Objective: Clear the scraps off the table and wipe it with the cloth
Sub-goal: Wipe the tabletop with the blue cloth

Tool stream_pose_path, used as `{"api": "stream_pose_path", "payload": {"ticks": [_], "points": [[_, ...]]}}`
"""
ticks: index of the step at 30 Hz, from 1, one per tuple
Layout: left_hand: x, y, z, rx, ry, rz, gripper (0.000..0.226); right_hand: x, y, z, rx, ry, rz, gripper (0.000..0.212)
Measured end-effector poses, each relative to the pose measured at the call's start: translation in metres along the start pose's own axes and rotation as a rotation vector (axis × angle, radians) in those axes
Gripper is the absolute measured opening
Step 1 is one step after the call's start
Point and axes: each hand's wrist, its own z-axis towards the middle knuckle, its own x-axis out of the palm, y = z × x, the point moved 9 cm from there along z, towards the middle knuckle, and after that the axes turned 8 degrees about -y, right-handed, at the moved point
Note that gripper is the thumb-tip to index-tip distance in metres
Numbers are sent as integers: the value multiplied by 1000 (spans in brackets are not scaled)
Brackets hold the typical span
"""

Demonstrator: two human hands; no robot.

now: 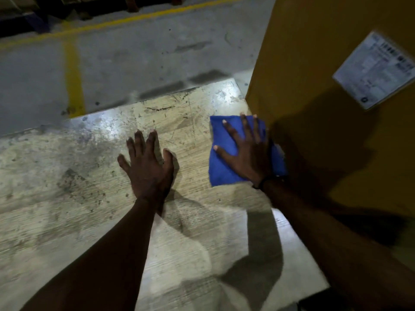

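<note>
The blue folded cloth (224, 167) lies flat on the worn, pale, scratched tabletop (89, 198), toward its far right part, just beside the base of a large brown cardboard box (314, 63). The right hand (249, 153) rests palm down on top of the cloth, its fingers (233, 131) straight and spread, not curled round the fabric. The fingertips reach to the far edge of the cloth, the thumb points left across its middle, and the heel of the hand sits near its nearer right corner. Blue fabric shows to the left of the thumb, between the spread fingers and below the palm on the left side; the right edge of the cloth runs into the shadow at the foot of the box, where its outline is hard to make out. A dark band circles the right wrist.

The left hand (148, 167) lies to the left of the cloth, apart from it, palm down on the bare tabletop with its fingers straight and fanned out, holding nothing.

The tabletop is stained with dark specks and smudges, thickest toward the left, and shines where light falls along its far edge. The cardboard box stands on the right of the tabletop and carries a white printed label (375, 70) on its side; the print is too blurred to read. Beyond the tabletop is a grey concrete floor (134, 59) marked with yellow painted lines (73, 75).
</note>
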Motion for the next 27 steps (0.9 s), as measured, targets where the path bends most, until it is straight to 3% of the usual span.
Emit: {"api": "stream_pose_path", "payload": {"ticks": [4,6,11,16,22,27], "points": [[-1,0,0,7,7,-20,63,-6,58,-73,-237,61,67,80],[-3,0,2,11,12,-29,64,-23,56,-123,-262,77,80,78],[-3,-4,-3,44,40,-56,64,-53,-40,-194,106,69,-64,79],[0,-4,-9,179,82,-115,63,-59,-48,-232,279,30,-97,77],[-32,56,-87,333,114,-73,57,-54,39,-278,253,37,-109,78],[-84,165,-133,231,90,-19,56,-32,192,-308,52,34,36,76]]}}
